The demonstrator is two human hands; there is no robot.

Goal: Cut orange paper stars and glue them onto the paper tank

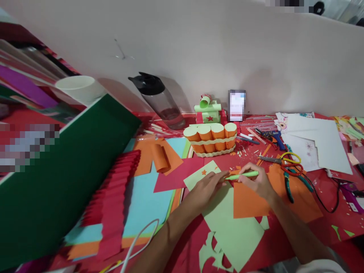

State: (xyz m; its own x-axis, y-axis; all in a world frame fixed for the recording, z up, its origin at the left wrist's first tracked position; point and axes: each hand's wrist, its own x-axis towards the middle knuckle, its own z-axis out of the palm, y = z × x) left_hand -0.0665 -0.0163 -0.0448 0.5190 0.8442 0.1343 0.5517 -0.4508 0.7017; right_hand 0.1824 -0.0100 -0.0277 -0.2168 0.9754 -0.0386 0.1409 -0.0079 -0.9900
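Observation:
My right hand (257,182) grips a slim light-green pen-shaped tool (244,175), held nearly level with its tip pointing left. Whether it is a pen or a cutter I cannot tell. My left hand (207,189) lies with stretched fingers on the light-green paper (236,227), its fingertips close to the tool's tip. A small orange piece partly shows by the fingertips. On the paper's upper left part sits a small orange star (204,172). An orange sheet (248,203) lies under my right wrist.
Orange scalloped paper rolls (212,140) and a green paper model (209,112) stand behind my hands. Scissors (284,161), pliers (288,185) and a cable are at right. A bottle (162,100), leaning green board (74,167), red crepe paper (113,204) and white cord (139,239) lie left.

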